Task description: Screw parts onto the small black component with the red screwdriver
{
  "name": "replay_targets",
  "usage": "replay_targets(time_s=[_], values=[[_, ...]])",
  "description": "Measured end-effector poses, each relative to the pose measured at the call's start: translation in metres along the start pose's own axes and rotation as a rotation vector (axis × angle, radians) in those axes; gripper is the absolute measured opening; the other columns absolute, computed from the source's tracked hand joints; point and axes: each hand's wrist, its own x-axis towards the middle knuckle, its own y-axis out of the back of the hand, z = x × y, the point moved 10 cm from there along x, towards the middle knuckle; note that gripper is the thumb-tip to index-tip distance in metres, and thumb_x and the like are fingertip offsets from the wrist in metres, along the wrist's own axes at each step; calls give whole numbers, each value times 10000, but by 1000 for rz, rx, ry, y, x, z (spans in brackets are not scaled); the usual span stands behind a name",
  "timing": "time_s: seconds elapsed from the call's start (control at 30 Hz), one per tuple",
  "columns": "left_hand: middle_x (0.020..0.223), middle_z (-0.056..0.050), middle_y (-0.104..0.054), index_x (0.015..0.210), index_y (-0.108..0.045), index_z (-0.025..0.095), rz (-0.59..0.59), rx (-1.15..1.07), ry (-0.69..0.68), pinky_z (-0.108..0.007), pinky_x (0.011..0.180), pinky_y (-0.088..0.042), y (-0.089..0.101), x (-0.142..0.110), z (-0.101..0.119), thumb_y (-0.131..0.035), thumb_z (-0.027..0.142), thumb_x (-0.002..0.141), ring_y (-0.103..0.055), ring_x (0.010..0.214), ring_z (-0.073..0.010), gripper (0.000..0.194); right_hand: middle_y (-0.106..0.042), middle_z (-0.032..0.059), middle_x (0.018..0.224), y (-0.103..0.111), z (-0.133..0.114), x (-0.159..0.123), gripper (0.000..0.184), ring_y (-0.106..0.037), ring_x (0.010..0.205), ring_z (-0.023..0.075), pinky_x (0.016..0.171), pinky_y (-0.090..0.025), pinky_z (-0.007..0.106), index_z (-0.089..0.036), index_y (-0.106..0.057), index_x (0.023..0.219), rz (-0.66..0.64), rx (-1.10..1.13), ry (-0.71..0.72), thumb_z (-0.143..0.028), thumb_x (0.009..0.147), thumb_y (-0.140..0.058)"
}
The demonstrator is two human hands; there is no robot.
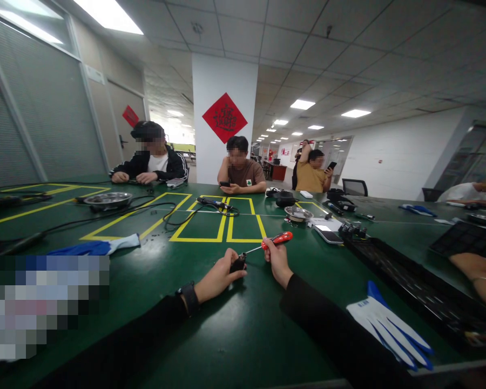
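Observation:
My left hand [222, 276] is closed around a small black part [238, 263] with a bit of metal at its top, held just above the green table [178, 313]. What the part is, I cannot make out. In my right hand [278, 262] is a screwdriver [281, 239] with a red handle, gripped by that handle. Its thin shaft slants down to the left, and the tip meets or lies very close to the top of the black part. My fingers hide some of the part.
White-and-blue work gloves [389, 324] lie at the right, beside a long black tray [409, 286]. A metal bowl [298, 214], a phone [328, 234] and a black cable tool [214, 204] are farther back. Another glove [97, 246] lies left. Several people sit around the table.

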Motion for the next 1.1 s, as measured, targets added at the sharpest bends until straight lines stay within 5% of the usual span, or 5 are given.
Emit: replay_targets(time_s=[0.3, 0.4, 0.5, 0.6, 1.1], values=[[972, -36, -582, 1115, -435, 199, -70, 107, -28, -338, 841, -409, 10, 0, 0, -644, 355, 684, -545, 903, -194, 503, -404, -89, 421, -2, -2, 0, 287, -285, 319, 37, 301, -170, 167, -172, -547, 736, -6, 36, -24, -413, 640, -670], [1032, -50, -557, 1187, -405, 207, 17, 179, -42, -349, 874, -394, 32, 6, -9, -685, 401, 626, -517, 968, -214, 656, -395, -94, 429, -5, -1, -1, 311, -254, 315, 29, 291, -132, 159, -171, -555, 771, -32, 52, -60, -414, 627, -685], [1069, -66, -542, 1180, -411, 187, 165, 139, 44, -347, 910, -378, 73, 9, -30, -401, 451, 828, -498, 1026, -193, 441, -405, -87, 429, -7, -1, -2, 317, -261, 316, 29, 287, -167, 152, -160, -573, 785, -63, 69, -82, -436, 654, -659], [968, -56, -579, 1039, -514, 163, 152, 188, 168, -354, 864, -410, 94, 7, -56, -373, 485, 827, -538, 930, -201, 410, -515, -36, 492, -12, -3, -4, 365, -328, 330, 39, 304, -275, 159, -141, -601, 841, -129, 107, -109, -485, 723, -566], [915, -44, -605, 858, -616, 199, 55, 492, -32, -322, 824, -399, 81, 7, -55, -587, 462, 712, -528, 907, -208, 302, -620, 20, 550, -42, 3, -25, 315, -451, 366, 67, 343, -384, 165, -130, -590, 852, -277, 73, -162, -422, 734, -584]])
